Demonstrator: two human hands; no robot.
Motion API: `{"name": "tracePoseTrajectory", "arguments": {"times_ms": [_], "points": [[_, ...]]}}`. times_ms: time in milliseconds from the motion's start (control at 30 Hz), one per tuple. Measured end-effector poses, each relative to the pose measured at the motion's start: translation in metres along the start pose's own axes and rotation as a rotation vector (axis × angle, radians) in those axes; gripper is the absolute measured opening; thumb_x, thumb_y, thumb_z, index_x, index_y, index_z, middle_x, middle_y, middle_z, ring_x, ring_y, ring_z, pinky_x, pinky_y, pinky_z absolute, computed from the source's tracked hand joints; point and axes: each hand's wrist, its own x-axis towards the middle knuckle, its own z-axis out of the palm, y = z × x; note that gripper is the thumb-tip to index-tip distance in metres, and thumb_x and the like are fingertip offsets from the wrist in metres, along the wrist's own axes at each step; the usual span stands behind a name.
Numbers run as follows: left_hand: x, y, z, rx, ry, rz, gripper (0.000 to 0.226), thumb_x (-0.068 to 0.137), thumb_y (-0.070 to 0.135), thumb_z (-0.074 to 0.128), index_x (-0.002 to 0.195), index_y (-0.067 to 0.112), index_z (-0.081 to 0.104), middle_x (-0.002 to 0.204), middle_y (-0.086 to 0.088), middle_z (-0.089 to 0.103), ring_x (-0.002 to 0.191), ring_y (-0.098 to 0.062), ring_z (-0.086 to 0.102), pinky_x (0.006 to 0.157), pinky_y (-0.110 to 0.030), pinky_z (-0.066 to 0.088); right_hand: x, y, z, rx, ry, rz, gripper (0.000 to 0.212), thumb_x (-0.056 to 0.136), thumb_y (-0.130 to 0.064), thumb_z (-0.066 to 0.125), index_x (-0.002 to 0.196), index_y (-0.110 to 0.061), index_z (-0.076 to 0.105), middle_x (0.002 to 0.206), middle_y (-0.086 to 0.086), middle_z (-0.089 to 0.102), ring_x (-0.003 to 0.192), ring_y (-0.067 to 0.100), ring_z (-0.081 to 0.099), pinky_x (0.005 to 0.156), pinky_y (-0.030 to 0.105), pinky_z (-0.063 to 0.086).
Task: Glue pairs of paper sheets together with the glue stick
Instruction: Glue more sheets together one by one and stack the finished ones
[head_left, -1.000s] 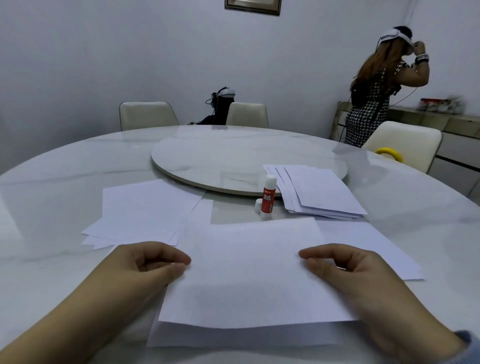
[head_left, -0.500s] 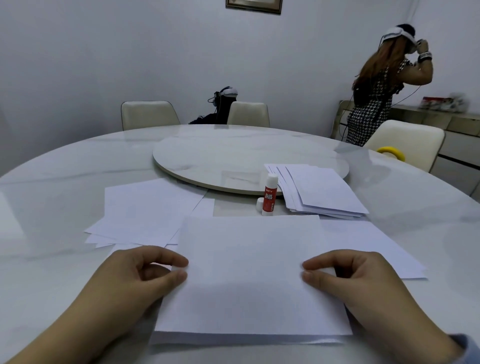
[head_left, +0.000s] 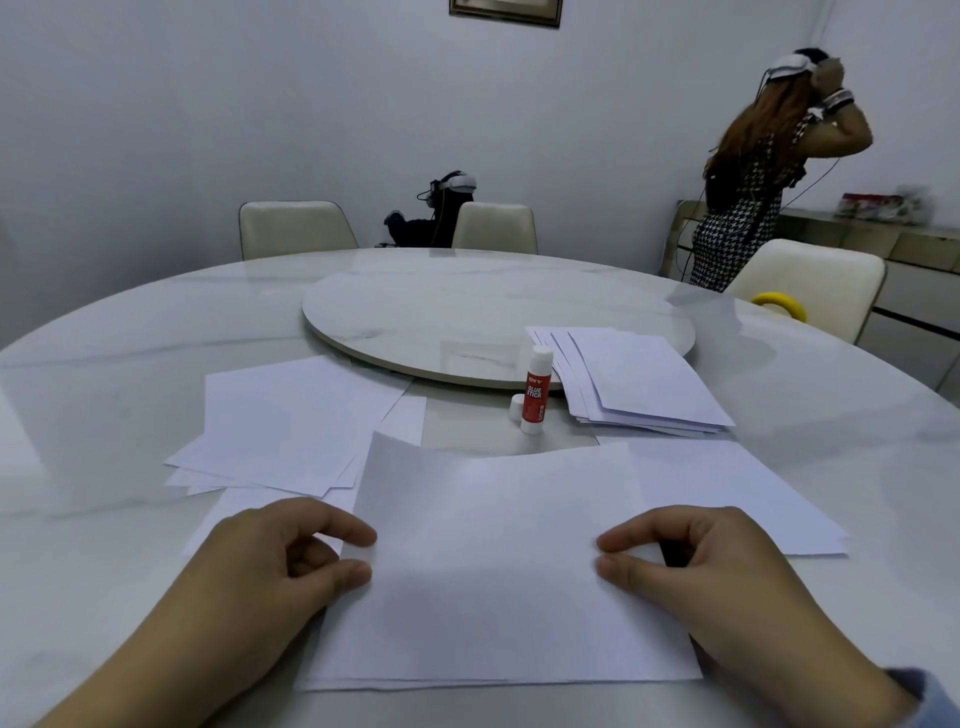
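At the near edge of the counter (head_left: 130, 332), the left hand (head_left: 270, 566) and right hand (head_left: 696, 566) are each pinching a side of the top sheet (head_left: 493, 561), lying over another sheet, while the uncapped glue stick (head_left: 535, 389) is standing farther in toward the counter's middle.

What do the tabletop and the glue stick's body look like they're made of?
Tabletop: looks like polished marble or a marble-look slab, pale with grey veins and glossy reflections; real stone or not, I cannot tell. Glue stick: apparently smooth plastic, a white tube with a red printed label.
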Motion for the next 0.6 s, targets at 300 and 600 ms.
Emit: {"name": "tracePoseTrajectory", "arguments": {"times_ms": [300,600], "points": [[-0.0003,-0.0018,-0.0043,0.045,-0.021,-0.005,0.04,0.073,0.024,0.078,0.084,0.058,0.061,0.061,0.008,0.067,0.05,0.0,0.055,0.053,-0.016,0.038,-0.0037,-0.0027,0.0007,-0.081,0.006,-0.043,0.019,0.065,-0.035,0.085,0.064,-0.05,0.072,0.051,-0.02,0.061,0.052,-0.001,0.056,0.046,0.007,0.037],[-0.0002,-0.0042,-0.0068,0.05,-0.039,0.003,0.041,0.07,0.022,0.08,0.086,0.056,0.062,0.062,0.007,0.066,0.048,0.0,0.054,0.054,-0.018,0.04,-0.0058,-0.0065,0.0012,-0.077,0.002,-0.058,0.022,0.066,-0.032,0.085,0.064,-0.049,0.072,0.043,-0.023,0.053,0.046,-0.005,0.049,0.044,0.006,0.033]]}}
